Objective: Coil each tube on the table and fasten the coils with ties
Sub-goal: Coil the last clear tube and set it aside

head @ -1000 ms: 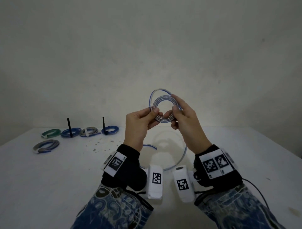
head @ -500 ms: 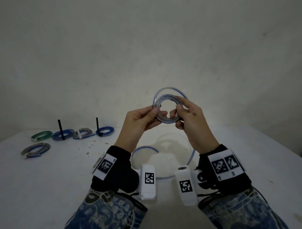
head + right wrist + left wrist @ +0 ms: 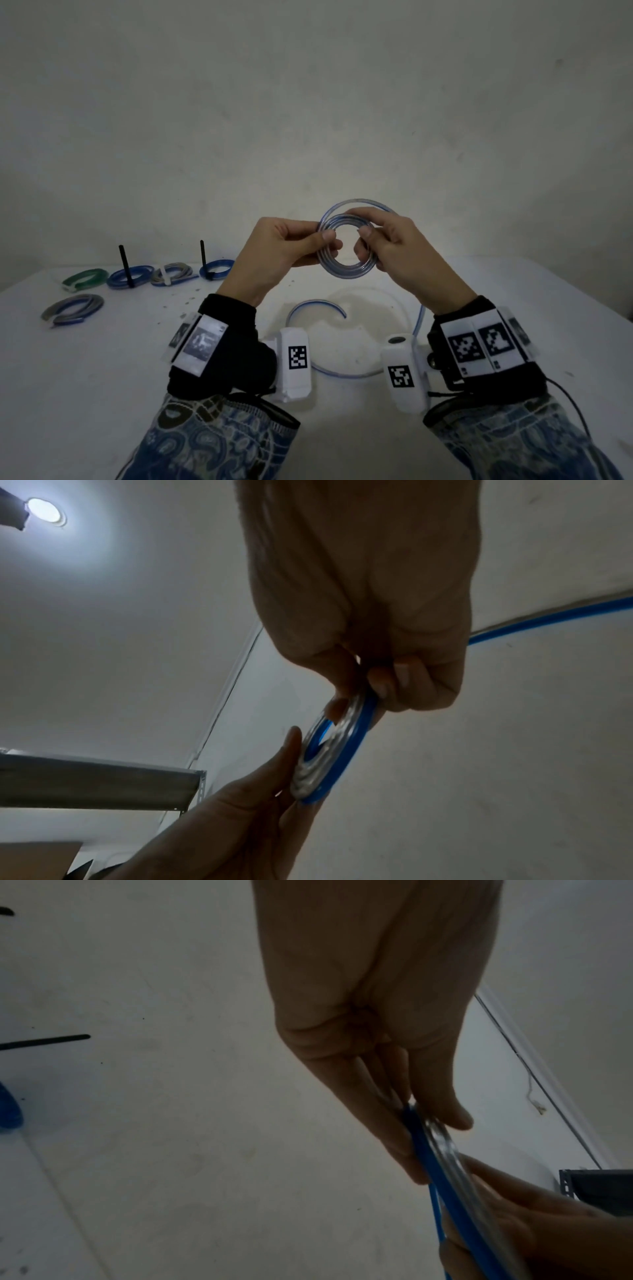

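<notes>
Left hand (image 3: 277, 250) and right hand (image 3: 394, 246) pinch coil (image 3: 346, 270) above table (image 3: 102, 359)

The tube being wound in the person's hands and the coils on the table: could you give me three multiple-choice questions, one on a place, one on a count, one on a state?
1. Where is the coil being wound?
A. Flat on the table
B. In the air between both hands
C. Inside a box

2. How many finished coils lie at the table's far left?
A. Two
B. Five
C. Nine

3. Is the tube fully wound?
A. Yes, and tied
B. No, a loose tail remains
C. It is cut in pieces

Answers:
1 B: the left hand and right hand pinch the coil above the table.
2 B: five finished coils show there.
3 B: the loose tail curves on the table.
</notes>
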